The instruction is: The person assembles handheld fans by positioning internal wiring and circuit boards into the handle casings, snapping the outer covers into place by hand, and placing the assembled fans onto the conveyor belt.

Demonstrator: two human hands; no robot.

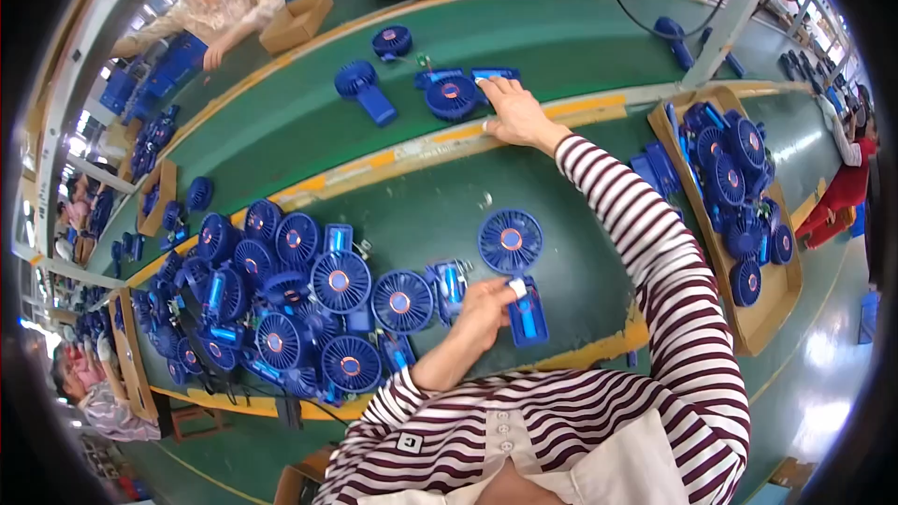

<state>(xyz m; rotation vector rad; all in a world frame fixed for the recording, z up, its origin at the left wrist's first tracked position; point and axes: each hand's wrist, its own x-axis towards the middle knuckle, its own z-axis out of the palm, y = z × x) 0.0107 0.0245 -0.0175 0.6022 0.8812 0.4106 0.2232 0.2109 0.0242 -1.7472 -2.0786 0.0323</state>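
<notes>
My left hand (479, 316) is closed at the open handle of a blue handheld fan (511, 238), with a white patch at its fingertips. That fan lies on the green bench with its round grille away from me, and a lighter blue cell shows inside the handle. Over on the green conveyor belt, my right hand (520, 114) grips the side of another handheld fan (451, 96), whose blue handle parts lie apart behind it. Left of my left hand lies a fan (402, 302) with its handle opened and parts exposed.
A heap of blue fans (281, 290) covers the bench's left side. At right stands a cardboard box (758, 318) full of fans. More fans (356, 80) lie on the belt, beyond a yellow-edged rail (412, 155). A person (224, 0) sits across the belt.
</notes>
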